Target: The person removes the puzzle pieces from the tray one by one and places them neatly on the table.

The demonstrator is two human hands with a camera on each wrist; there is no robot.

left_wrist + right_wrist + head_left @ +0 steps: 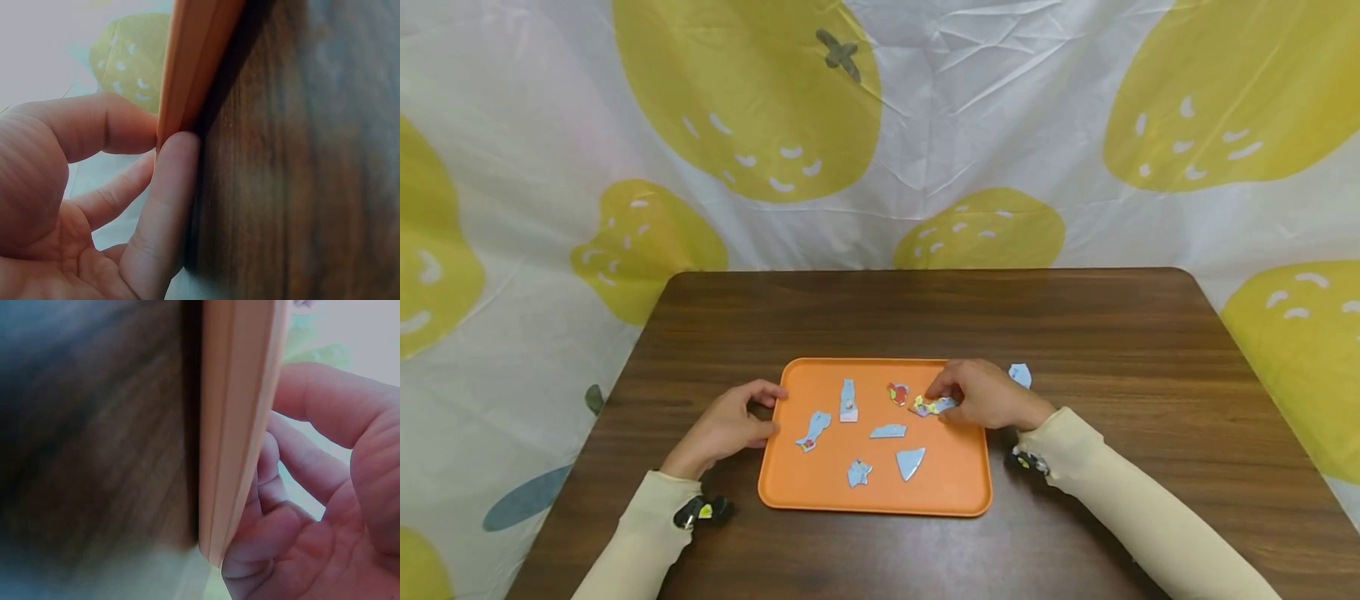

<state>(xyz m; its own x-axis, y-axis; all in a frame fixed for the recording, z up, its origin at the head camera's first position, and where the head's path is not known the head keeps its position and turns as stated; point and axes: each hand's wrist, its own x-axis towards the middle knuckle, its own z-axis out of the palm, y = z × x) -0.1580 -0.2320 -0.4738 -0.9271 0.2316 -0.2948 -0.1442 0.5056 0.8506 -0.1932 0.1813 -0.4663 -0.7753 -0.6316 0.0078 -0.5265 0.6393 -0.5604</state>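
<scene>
An orange tray (820,496) lies on the brown table with several irregular light-blue puzzle pieces on it. My left hand (726,425) grips the tray's left rim, thumb and fingers bent at the edge; the left wrist view shows the fingertips against the tray wall. Over the tray's right side, my right hand (988,396) holds a blue puzzle piece with yellow marks (928,406) between thumb and fingers, low at the tray surface. A red-and-blue piece (898,393) lies just left of it. The tray wall (234,425) hides the right fingertips in the right wrist view.
Elsewhere on the tray are a tall piece (848,402), a curved piece (814,430), a flat strip (888,431), a triangular piece (910,463) and a jagged piece (859,473). Another light-blue piece (1020,374) lies on the table (925,317) beyond the right wrist. A patterned curtain (820,233) hangs behind.
</scene>
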